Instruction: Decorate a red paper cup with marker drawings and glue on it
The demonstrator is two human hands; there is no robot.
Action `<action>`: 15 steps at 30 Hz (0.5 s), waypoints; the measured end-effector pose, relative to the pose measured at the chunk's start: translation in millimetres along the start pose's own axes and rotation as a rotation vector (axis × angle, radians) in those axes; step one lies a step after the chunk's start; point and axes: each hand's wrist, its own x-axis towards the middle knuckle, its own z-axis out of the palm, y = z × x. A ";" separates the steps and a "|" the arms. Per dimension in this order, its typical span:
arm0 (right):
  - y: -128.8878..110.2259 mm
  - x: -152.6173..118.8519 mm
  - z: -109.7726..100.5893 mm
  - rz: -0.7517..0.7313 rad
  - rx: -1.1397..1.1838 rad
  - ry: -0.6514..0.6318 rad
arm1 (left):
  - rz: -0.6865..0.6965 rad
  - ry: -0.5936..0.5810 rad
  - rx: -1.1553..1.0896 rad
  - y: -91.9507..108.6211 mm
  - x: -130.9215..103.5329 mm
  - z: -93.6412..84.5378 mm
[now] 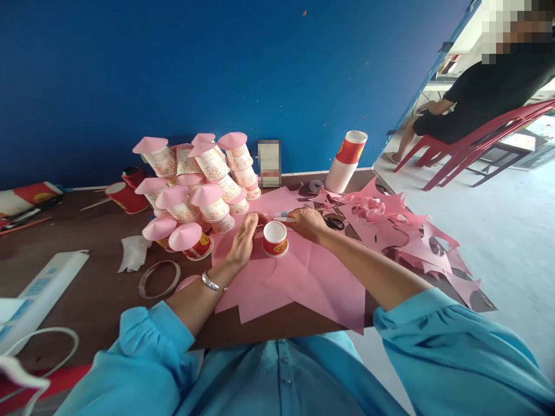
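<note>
A small red and white paper cup (276, 240) stands upright on overlapping pink paper sheets (299, 277). Just left of its rim is my left hand (243, 241), palm turned inward, fingers stretched out with nothing clearly held. My right hand (307, 223) is closed round a thin white tool (284, 219) that points left, behind the cup. What the tool's tip touches is too small to tell. Stacked cups with pink cone tops (208, 196) crowd the area beyond my left hand.
Scissors (333, 223), a tape roll (316, 186) and pink paper scraps (416, 231) lie right. A tall cup stack (346, 162) and a phone (269, 164) stand near the blue wall. Left are a tape ring (159, 279) and a power strip (43, 294). A seated person (498, 86) is far right.
</note>
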 end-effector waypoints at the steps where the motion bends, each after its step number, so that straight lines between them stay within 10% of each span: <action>1: -3.9 3.9 2.9 -0.007 -0.006 -0.004 | 0.008 0.021 0.021 0.0 0.6 -0.2; 15: 3.3 21.8 -5.0 -0.214 0.272 0.000 | 0.019 0.106 0.081 -7.3 13.3 6.0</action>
